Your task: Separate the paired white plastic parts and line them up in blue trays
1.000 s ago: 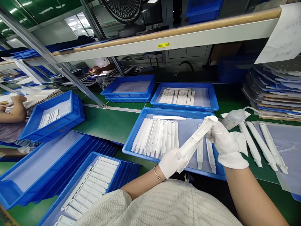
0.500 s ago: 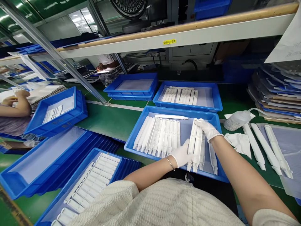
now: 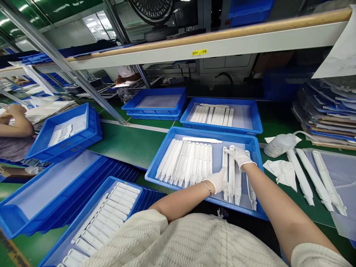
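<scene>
In front of me stands a blue tray (image 3: 156, 180) with a row of long white plastic strips (image 3: 190, 161) on its left side. My left hand (image 3: 218, 181), in a white glove, grips the lower part of a white plastic strip (image 3: 225, 159) right of that row. My right hand (image 3: 239, 156), also gloved, is closed at the upper ends of this strip and its neighbour (image 3: 231, 178). Its fingertips partly cover them. Another strip (image 3: 237, 185) lies under my right hand, and one more (image 3: 251, 191) leans by the tray's right wall.
Behind is another blue tray (image 3: 257, 115) with strips. A squeeze bottle (image 3: 279, 144), a crumpled cloth (image 3: 280, 172) and several loose strips (image 3: 314, 178) lie to the right. Stacked trays (image 3: 55, 189) stand left. A co-worker's arm (image 3: 16, 124) shows at far left.
Both hands have moved slightly, the right one leftward and down. The strips between them, close together before, now lie spaced apart and a little further left.
</scene>
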Demonstrator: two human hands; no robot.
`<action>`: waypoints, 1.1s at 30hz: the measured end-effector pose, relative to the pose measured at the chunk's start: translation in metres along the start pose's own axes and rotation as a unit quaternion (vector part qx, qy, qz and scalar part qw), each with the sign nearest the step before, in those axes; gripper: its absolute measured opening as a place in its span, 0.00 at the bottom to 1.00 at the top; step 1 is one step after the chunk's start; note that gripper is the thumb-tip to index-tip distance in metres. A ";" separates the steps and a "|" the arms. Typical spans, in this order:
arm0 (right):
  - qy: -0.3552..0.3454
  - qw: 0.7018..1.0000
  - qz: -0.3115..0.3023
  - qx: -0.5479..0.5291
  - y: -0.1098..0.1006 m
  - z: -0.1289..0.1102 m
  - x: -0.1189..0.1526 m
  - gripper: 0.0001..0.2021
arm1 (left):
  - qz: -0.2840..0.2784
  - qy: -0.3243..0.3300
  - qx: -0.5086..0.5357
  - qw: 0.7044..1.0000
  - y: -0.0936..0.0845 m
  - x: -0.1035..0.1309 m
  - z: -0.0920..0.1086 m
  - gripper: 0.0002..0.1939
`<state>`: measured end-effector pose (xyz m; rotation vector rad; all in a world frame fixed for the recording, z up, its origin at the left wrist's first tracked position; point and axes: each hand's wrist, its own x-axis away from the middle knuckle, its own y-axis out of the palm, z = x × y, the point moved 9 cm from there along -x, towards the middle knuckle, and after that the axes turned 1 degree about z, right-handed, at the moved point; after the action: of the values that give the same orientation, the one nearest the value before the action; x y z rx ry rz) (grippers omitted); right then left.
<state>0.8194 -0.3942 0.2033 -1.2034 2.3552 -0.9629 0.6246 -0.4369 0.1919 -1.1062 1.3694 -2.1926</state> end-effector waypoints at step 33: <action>-0.102 0.974 -0.151 0.132 0.089 -0.095 0.075 0.19 | 0.129 0.100 0.077 0.984 -0.019 0.082 -0.031 0.24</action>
<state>0.6708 -0.3779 0.2112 -1.4954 1.8541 -1.1427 0.5506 -0.4597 0.2370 -0.6289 1.3113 -2.2167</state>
